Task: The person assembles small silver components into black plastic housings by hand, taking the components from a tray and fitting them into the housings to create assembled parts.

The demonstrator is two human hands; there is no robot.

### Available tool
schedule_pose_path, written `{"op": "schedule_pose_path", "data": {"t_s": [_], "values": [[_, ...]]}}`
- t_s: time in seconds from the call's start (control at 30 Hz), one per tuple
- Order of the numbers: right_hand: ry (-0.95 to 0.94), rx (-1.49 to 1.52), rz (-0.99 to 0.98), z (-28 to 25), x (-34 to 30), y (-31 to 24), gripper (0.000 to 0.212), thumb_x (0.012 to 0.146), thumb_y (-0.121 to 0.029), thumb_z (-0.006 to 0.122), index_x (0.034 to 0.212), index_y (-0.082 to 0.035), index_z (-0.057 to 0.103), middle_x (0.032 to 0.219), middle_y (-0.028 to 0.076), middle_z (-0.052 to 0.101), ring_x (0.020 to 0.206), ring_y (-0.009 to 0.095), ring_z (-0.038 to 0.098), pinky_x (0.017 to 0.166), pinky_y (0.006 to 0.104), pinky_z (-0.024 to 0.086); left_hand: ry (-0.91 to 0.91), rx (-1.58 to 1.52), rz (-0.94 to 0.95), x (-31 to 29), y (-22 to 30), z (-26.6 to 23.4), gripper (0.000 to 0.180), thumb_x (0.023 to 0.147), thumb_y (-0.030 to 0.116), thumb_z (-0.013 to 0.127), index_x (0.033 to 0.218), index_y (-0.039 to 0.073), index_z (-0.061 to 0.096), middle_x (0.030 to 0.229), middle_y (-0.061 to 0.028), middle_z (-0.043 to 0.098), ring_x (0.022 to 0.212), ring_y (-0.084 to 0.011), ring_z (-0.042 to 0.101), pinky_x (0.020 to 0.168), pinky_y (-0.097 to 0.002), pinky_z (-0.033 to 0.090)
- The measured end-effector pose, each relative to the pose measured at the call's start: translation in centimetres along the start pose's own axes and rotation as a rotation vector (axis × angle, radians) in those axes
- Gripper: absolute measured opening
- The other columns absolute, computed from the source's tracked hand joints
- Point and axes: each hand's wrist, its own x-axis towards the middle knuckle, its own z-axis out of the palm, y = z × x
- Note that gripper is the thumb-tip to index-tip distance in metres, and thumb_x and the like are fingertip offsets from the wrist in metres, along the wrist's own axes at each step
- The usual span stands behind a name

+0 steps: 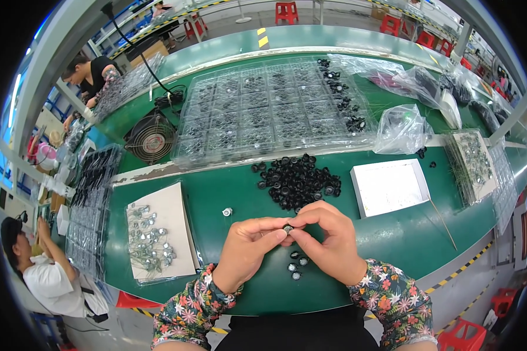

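Between the fingertips of both hands is a small round part (287, 229), dark around its edge with a paler face. My left hand (240, 248) pinches it from one side and my right hand (332, 241) from the other. Just below my fingers, several small black-rimmed round pieces with silvery faces (294, 267) lie on the green table (216, 298). Beyond my hands spreads a heap of black ring-like caps (298, 181). A lone silvery piece (227, 212) rests left of the heap. Further left, silvery round components with thin wires (152, 234) lie on a pale card (178, 225).
A white shallow box (390, 186) stands right of the heap, with a thin stick (442, 222) beside it. Behind are a clear compartment tray (263, 137), a fan (151, 137) and plastic bags (401, 128). More wired components (474, 161) sit far right. Two people work at left.
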Motion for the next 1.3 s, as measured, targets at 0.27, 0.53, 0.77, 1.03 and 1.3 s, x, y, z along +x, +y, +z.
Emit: {"op": "schedule_pose_path", "data": {"t_s": [0.27, 0.53, 0.77, 1.03, 1.3], "values": [[-0.044, 0.337, 0.265, 0.1, -0.3, 0.0, 0.018, 0.08, 0.009, 0.064, 0.094, 0.001, 0.056, 0.096, 0.006, 0.057, 0.089, 0.013, 0.057, 0.078, 0.0262, 0.049, -0.005, 0.115, 0.049, 0.0, 0.3, 0.5, 0.023, 0.086, -0.006, 0.058, 0.108, -0.005, 0.065, 0.103, -0.0155, 0.065, 0.09, -0.0201, 0.065, 0.081, -0.0307, 0.053], [-0.055, 0.429, 0.298, 0.3, -0.3, 0.6, 0.018, 0.082, 0.007, 0.063, 0.095, 0.0, 0.053, 0.092, 0.005, 0.057, 0.085, 0.012, 0.058, 0.078, 0.0263, 0.05, -0.005, 0.276, 0.132, -0.1, 0.1, 0.1, 0.026, 0.083, -0.012, 0.059, 0.106, -0.004, 0.066, 0.104, -0.0149, 0.064, 0.088, -0.0207, 0.066, 0.082, -0.0296, 0.055], [-0.021, 0.466, 0.26, 0.6, -0.5, 1.0, 0.017, 0.083, 0.005, 0.063, 0.094, 0.0, 0.052, 0.087, 0.004, 0.057, 0.082, 0.012, 0.06, 0.072, 0.026, 0.052, -0.031, 0.294, 0.213, -0.2, -0.3, 0.3, 0.028, 0.084, -0.01, 0.062, 0.11, -0.001, 0.066, 0.105, -0.0121, 0.064, 0.093, -0.0173, 0.065, 0.083, -0.0252, 0.054], [0.044, -0.017, 0.02, 0.6, 0.3, 1.1, 0.018, 0.076, 0.001, 0.069, 0.088, 0.0, 0.056, 0.086, 0.009, 0.06, 0.077, 0.019, 0.061, 0.067, 0.0278, 0.05, 0.056, 0.208, 0.204, 0.3, -0.3, 0.4, 0.025, 0.087, -0.008, 0.058, 0.111, -0.002, 0.065, 0.104, -0.0098, 0.062, 0.096, -0.0159, 0.063, 0.087, -0.0262, 0.053], [0.058, -0.29, -0.128, 0.8, 1.0, 0.8, 0.017, 0.066, 0.0, 0.071, 0.079, -0.003, 0.061, 0.097, 0.011, 0.062, 0.088, 0.029, 0.061, 0.076, 0.0368, 0.049, 0.171, 0.605, 0.471, 0.7, -0.8, 0.7, 0.026, 0.082, -0.004, 0.064, 0.106, 0.004, 0.07, 0.092, -0.0092, 0.068, 0.079, -0.0114, 0.064, 0.069, -0.0223, 0.053]]}}
